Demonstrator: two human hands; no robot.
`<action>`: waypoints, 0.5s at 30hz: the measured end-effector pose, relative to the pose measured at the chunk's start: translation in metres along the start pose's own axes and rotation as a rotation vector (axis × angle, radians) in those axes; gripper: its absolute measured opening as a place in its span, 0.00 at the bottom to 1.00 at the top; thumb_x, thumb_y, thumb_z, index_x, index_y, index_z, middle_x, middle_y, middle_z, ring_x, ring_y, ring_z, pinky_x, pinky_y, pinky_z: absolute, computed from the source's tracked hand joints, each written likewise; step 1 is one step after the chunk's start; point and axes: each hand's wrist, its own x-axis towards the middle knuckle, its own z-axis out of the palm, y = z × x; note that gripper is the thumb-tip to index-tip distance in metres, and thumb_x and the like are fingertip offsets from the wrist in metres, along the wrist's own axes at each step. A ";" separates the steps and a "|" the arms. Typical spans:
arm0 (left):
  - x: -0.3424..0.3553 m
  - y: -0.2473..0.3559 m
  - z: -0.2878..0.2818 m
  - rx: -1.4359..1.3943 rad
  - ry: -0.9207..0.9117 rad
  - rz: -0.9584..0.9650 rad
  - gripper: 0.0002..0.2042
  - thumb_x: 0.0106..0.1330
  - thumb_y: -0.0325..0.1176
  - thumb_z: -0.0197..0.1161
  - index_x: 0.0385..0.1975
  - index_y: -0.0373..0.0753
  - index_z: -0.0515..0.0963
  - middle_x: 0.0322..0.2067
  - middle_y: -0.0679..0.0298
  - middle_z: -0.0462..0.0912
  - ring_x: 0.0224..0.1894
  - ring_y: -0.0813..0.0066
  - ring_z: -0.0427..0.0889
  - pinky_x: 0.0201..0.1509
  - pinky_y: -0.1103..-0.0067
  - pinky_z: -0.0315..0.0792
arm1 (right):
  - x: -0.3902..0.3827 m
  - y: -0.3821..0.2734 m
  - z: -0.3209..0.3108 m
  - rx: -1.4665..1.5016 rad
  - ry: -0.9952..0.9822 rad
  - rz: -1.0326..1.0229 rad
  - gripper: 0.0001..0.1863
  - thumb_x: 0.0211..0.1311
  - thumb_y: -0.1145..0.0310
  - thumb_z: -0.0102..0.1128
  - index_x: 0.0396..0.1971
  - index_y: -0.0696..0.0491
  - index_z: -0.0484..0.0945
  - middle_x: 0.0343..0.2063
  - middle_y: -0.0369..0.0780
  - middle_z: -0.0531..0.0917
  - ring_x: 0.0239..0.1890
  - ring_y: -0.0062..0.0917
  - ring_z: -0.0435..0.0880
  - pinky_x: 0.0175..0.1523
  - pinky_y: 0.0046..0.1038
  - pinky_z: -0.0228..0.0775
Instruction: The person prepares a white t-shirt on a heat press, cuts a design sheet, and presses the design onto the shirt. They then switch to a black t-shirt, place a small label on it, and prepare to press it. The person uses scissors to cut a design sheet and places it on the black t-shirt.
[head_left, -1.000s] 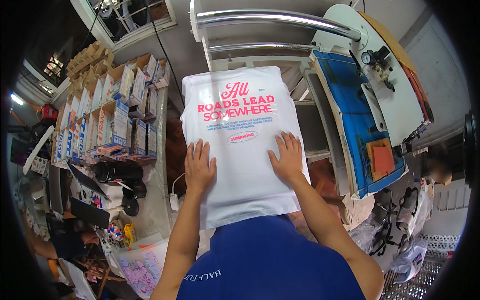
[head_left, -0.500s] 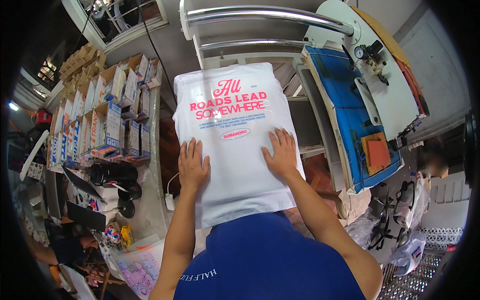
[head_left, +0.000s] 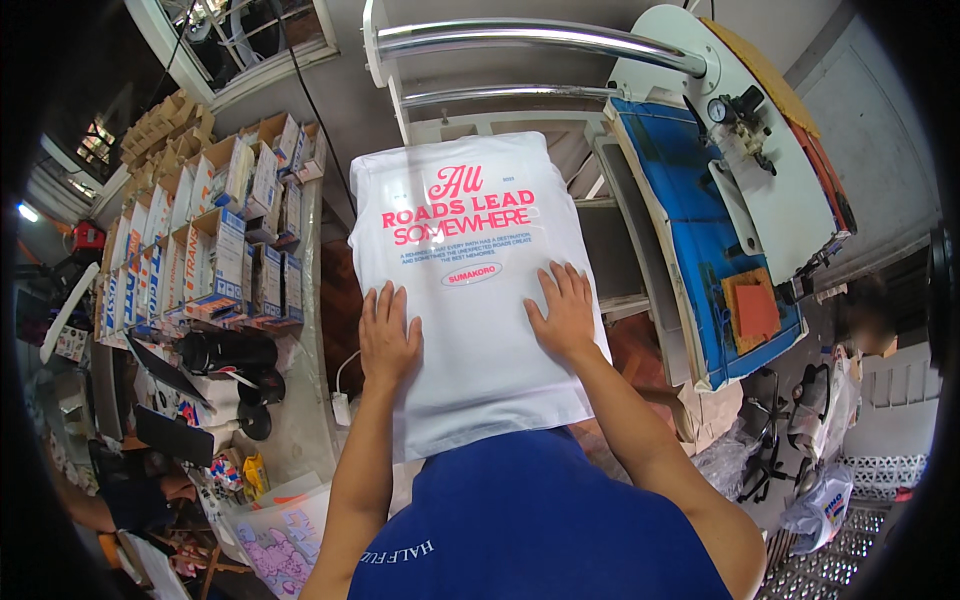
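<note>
— So, where are the hands just now?

— Both lie flat on a white T-shirt with a pink print. The left hand presses the lower left of the cloth, the right hand the lower right, just under the print. Neither grip is closed on anything: the fingers are spread, palms down, holding nothing.

— Why flat like that?

— I'd judge it keeps the cloth smooth and taut. The shirt is stretched over a narrow surface that it hides completely, print side up, collar end away from the person and hem near their blue top.

— And what's around it?

— To the right, just beside the shirt, stands a press machine with a blue plate, a pressure gauge and an orange pad on its near corner. Two metal bars run across above the shirt. To the left, a side surface carries rows of open cardboard boxes and some black tools, well apart from the hands.
</note>
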 end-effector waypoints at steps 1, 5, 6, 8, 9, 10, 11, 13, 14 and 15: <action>0.000 0.000 0.000 0.000 0.001 0.003 0.27 0.63 0.36 0.60 0.62 0.37 0.70 0.67 0.53 0.66 0.70 0.47 0.58 0.71 0.59 0.57 | 0.000 0.000 0.000 0.002 -0.001 -0.002 0.31 0.67 0.50 0.52 0.64 0.54 0.69 0.68 0.44 0.64 0.74 0.40 0.53 0.78 0.45 0.36; 0.001 -0.001 0.001 0.016 -0.010 0.008 0.27 0.64 0.39 0.59 0.63 0.38 0.69 0.67 0.54 0.65 0.71 0.48 0.58 0.70 0.57 0.58 | -0.001 0.000 -0.001 0.003 -0.003 -0.002 0.32 0.67 0.50 0.51 0.64 0.55 0.69 0.68 0.44 0.63 0.74 0.40 0.52 0.78 0.45 0.35; 0.001 -0.002 0.001 0.018 -0.004 0.015 0.27 0.64 0.39 0.59 0.63 0.37 0.70 0.67 0.54 0.65 0.71 0.48 0.58 0.70 0.58 0.58 | -0.001 0.000 -0.001 -0.003 0.001 -0.007 0.32 0.67 0.50 0.51 0.64 0.55 0.68 0.68 0.44 0.63 0.74 0.40 0.52 0.78 0.45 0.34; 0.001 -0.002 0.001 0.023 -0.006 0.014 0.27 0.64 0.39 0.59 0.63 0.37 0.70 0.67 0.54 0.65 0.71 0.48 0.58 0.70 0.58 0.58 | -0.001 0.000 -0.001 -0.001 -0.004 -0.006 0.32 0.67 0.50 0.51 0.65 0.55 0.68 0.69 0.44 0.63 0.74 0.40 0.52 0.78 0.45 0.34; 0.001 -0.002 0.001 0.025 -0.007 0.015 0.27 0.64 0.39 0.59 0.63 0.37 0.70 0.67 0.54 0.65 0.71 0.48 0.58 0.70 0.58 0.58 | -0.001 0.000 -0.001 -0.010 -0.004 -0.007 0.32 0.68 0.50 0.51 0.65 0.55 0.68 0.69 0.44 0.63 0.74 0.40 0.52 0.78 0.45 0.34; 0.001 -0.002 0.001 0.027 -0.008 0.015 0.27 0.64 0.39 0.59 0.63 0.38 0.69 0.68 0.55 0.65 0.71 0.49 0.58 0.70 0.58 0.58 | -0.001 0.000 0.000 -0.008 -0.005 -0.007 0.32 0.68 0.50 0.51 0.65 0.55 0.68 0.69 0.44 0.63 0.74 0.40 0.52 0.78 0.45 0.34; 0.000 -0.002 0.001 0.027 -0.005 0.017 0.27 0.64 0.39 0.59 0.63 0.38 0.69 0.68 0.55 0.65 0.71 0.49 0.58 0.70 0.58 0.58 | -0.001 0.000 0.000 -0.011 -0.006 -0.007 0.32 0.68 0.50 0.51 0.65 0.55 0.68 0.69 0.44 0.63 0.74 0.40 0.52 0.78 0.45 0.34; 0.000 -0.001 0.001 0.033 -0.010 0.010 0.27 0.65 0.39 0.59 0.63 0.38 0.69 0.68 0.55 0.65 0.71 0.49 0.58 0.71 0.58 0.57 | -0.001 0.000 0.000 -0.014 -0.009 -0.005 0.32 0.68 0.50 0.51 0.65 0.55 0.68 0.69 0.44 0.63 0.74 0.40 0.52 0.78 0.45 0.34; 0.000 -0.001 0.001 0.033 -0.002 0.011 0.27 0.65 0.39 0.59 0.64 0.38 0.69 0.68 0.55 0.65 0.71 0.49 0.58 0.71 0.58 0.57 | -0.001 0.000 0.000 -0.013 -0.012 -0.002 0.32 0.68 0.50 0.51 0.65 0.55 0.68 0.69 0.44 0.63 0.74 0.40 0.52 0.78 0.45 0.34; 0.000 -0.001 0.001 0.034 -0.017 0.001 0.27 0.65 0.39 0.59 0.64 0.38 0.69 0.68 0.55 0.65 0.71 0.49 0.58 0.71 0.58 0.57 | 0.000 0.000 0.000 -0.012 -0.014 0.001 0.32 0.68 0.50 0.51 0.65 0.55 0.68 0.69 0.44 0.63 0.74 0.39 0.52 0.78 0.45 0.34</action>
